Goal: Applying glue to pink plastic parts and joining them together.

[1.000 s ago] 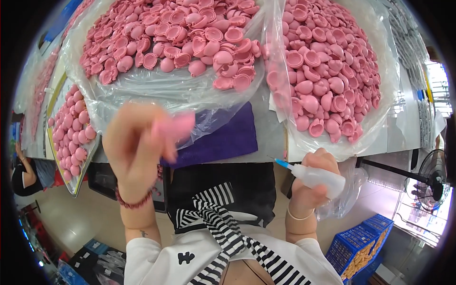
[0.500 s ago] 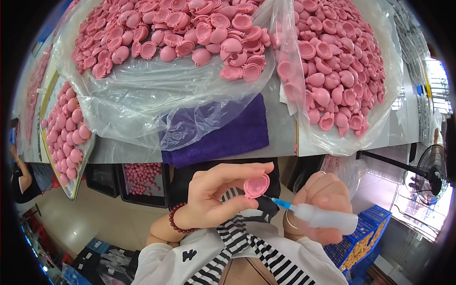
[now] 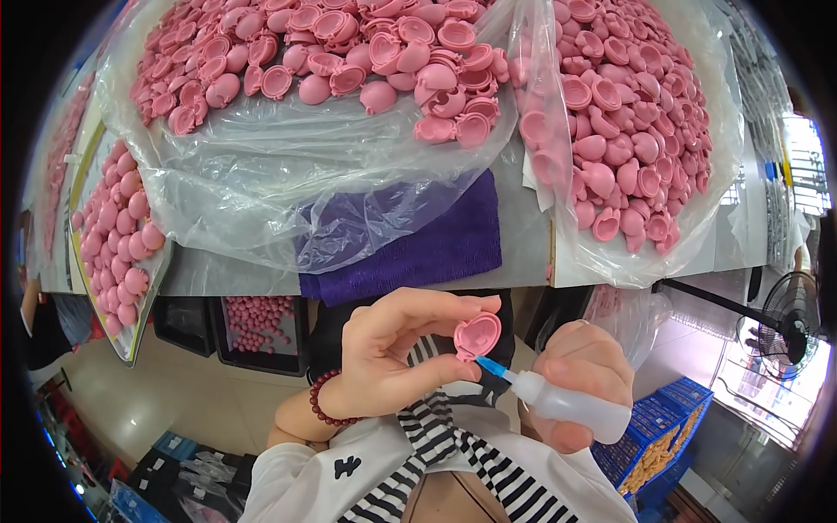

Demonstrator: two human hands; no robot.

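Note:
Between thumb and fingers my left hand (image 3: 397, 353) pinches a small pink plastic shell half (image 3: 479, 334), its hollow side showing. My right hand (image 3: 580, 375) is wrapped round a translucent white squeeze bottle (image 3: 571, 408), which lies tilted with its blue tip (image 3: 492, 366) pointing up and left. The tip is at the lower edge of the shell, by my left thumb; whether liquid comes out is too small to tell. Both hands are in front of my body, just below the table edge.
Pink shell pieces (image 3: 331, 28) heap on a clear plastic sheet (image 3: 261, 174); a bagged pile (image 3: 628, 131) stands right. A purple cloth (image 3: 418, 240) lies at the front edge. Left are a tray of pink balls (image 3: 118, 231) and a black bin (image 3: 259, 336); right, a fan (image 3: 789, 327) and blue crate (image 3: 658, 431).
The squeeze bottle has moved slightly left and up, bringing its blue tip onto the lower edge of the shell. My left hand has shifted only a little, with the shell still in it.

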